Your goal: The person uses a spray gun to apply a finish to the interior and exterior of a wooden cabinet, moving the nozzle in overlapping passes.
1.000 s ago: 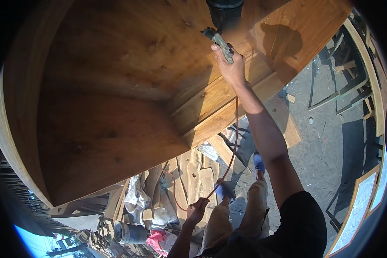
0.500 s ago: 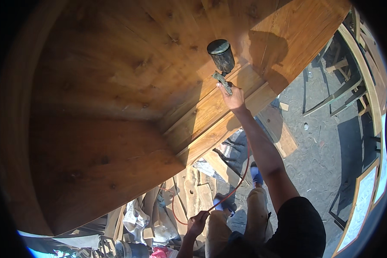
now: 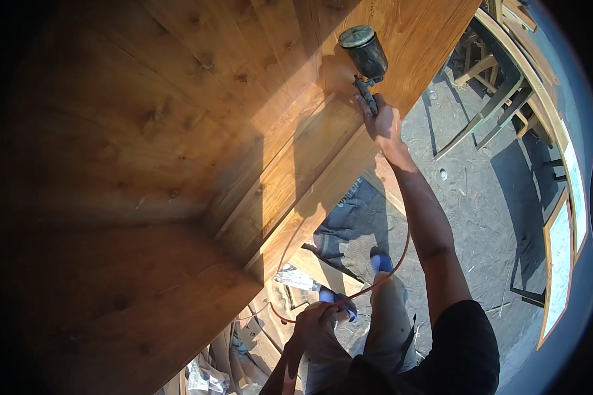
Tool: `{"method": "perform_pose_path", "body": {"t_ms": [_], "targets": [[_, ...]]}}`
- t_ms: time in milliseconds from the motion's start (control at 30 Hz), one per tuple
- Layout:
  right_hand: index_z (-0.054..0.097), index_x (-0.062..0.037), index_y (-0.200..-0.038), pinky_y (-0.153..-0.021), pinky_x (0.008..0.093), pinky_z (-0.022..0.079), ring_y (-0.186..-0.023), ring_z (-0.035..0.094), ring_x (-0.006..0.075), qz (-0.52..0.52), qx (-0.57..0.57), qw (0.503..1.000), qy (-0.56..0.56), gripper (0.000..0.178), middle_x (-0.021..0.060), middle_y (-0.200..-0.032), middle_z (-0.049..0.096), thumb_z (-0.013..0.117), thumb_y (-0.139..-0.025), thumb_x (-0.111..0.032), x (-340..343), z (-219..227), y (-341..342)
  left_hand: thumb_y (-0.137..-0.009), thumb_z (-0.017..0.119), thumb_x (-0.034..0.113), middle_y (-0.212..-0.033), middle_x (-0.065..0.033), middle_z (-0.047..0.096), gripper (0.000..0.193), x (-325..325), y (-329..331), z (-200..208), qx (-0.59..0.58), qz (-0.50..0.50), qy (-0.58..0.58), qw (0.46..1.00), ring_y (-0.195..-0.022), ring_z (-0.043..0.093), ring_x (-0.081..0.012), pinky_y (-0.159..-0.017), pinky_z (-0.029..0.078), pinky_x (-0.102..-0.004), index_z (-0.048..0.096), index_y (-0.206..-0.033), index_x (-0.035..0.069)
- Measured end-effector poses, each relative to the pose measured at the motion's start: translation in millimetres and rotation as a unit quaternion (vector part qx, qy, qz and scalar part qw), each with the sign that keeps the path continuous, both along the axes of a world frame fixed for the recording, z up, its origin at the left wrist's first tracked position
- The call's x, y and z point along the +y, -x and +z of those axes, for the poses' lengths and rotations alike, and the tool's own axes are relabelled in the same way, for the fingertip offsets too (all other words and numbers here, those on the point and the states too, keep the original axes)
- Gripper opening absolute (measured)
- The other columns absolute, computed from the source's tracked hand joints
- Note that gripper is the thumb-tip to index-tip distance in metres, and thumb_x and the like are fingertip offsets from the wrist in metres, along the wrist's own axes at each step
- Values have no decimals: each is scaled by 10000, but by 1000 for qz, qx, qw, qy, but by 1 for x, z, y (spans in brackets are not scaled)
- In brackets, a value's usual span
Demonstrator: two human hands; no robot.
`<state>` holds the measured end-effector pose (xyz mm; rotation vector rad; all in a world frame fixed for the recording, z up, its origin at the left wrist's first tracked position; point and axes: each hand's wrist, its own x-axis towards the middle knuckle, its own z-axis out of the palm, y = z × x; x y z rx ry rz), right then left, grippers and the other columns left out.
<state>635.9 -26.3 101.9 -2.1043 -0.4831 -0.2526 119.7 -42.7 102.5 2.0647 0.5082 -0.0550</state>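
My right hand (image 3: 385,126) is closed around the handle of a spray gun (image 3: 367,93) with a dark, round cup (image 3: 369,58) on top. It is held over the right end of a brown wooden cabinet (image 3: 99,138), close to its inner side panel and a ledge of boards (image 3: 316,158). Low in the view, in front of my legs, my left hand (image 3: 310,327) is closed on a thin red hose (image 3: 395,268). The hose curves from there up toward my right forearm; its join to the gun is hidden.
Wooden planks (image 3: 263,342) and a crumpled white sheet (image 3: 205,376) lie below the cabinet. Dark cloth (image 3: 349,220) is near my feet. On the right stand dark-legged wooden frames (image 3: 487,118) and a white panel with a wooden edge (image 3: 559,263).
My right hand and the spray gun have moved up and right, toward the cabinet's side panel. The view has shifted too. My left hand still grips the hose.
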Motion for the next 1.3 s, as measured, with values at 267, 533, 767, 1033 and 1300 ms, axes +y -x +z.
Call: {"method": "perform_pose_path", "body": {"t_ms": [267,533,767,1033,1300], "targets": [[646,1,-883,-671,531,567,-747,728,482,-54,-187,981,0,583,257,-757,721,687,-1022,-564,32,59,-40,-1078,679,328,-794,-147,730,237,47,-58,-83,0,-27,42,999,-711,752,-322,-617,554,-414,746,-1208,141],[644,1,-872,-708,574,559,-759,718,514,-55,-166,985,-6,625,283,-735,703,683,-1010,-608,54,-41,-58,-1059,695,269,-857,-114,767,190,92,-83,-201,-94,37,-43,994,-739,768,-285,-635,578,-397,761,-1158,121],[667,3,-904,-759,602,555,-833,719,542,-48,-91,994,36,636,326,-791,711,655,-1019,-622,74,-156,-54,-1023,735,267,-917,-97,785,187,103,-88,-240,-205,14,-150,967,-744,770,-282,-632,585,-403,755,-1089,93],[713,8,-1006,-863,611,559,-966,720,549,-54,-29,993,99,688,354,-931,736,639,-996,-677,97,-254,-60,-978,784,256,-908,-84,792,176,103,-80,-274,-193,-21,-171,966,-727,762,-267,-649,591,-393,770,-1083,116],[691,-3,-1097,-867,622,559,-972,719,548,-30,-77,990,111,627,354,-928,735,647,-1012,-623,107,-194,-51,-984,780,259,-898,-76,790,171,106,-78,-275,-228,-1,-162,960,-711,759,-276,-625,587,-405,753,-1058,108]]}}
